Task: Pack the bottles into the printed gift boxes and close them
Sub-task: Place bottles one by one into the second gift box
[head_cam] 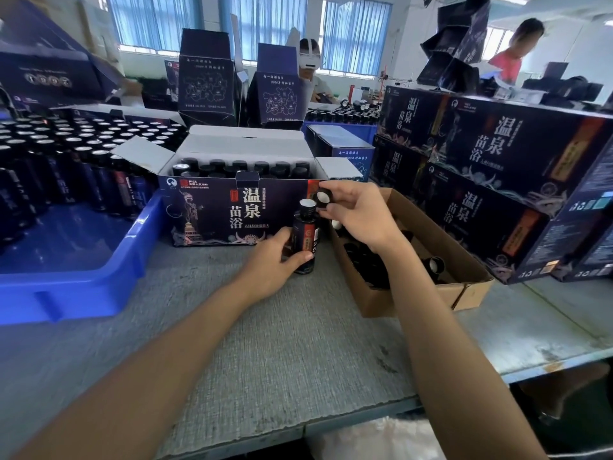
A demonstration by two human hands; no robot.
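Note:
A dark printed gift box (212,210) stands open on the grey table, its white flaps up and several capped dark bottles (238,169) inside. In front of its right end a small dark bottle (305,239) with a red label stands upright on the table, its mouth sealed white and uncapped. My left hand (272,263) grips this bottle around its body. My right hand (358,210) pinches a black cap (323,196) just above and to the right of the bottle's mouth.
A brown cardboard box (464,287) with loose black caps sits right of the bottle. A blue tray (83,287) with many dark bottles stands at the left. Closed gift boxes (497,180) are stacked at the right. Two people work behind folded boxes at the back.

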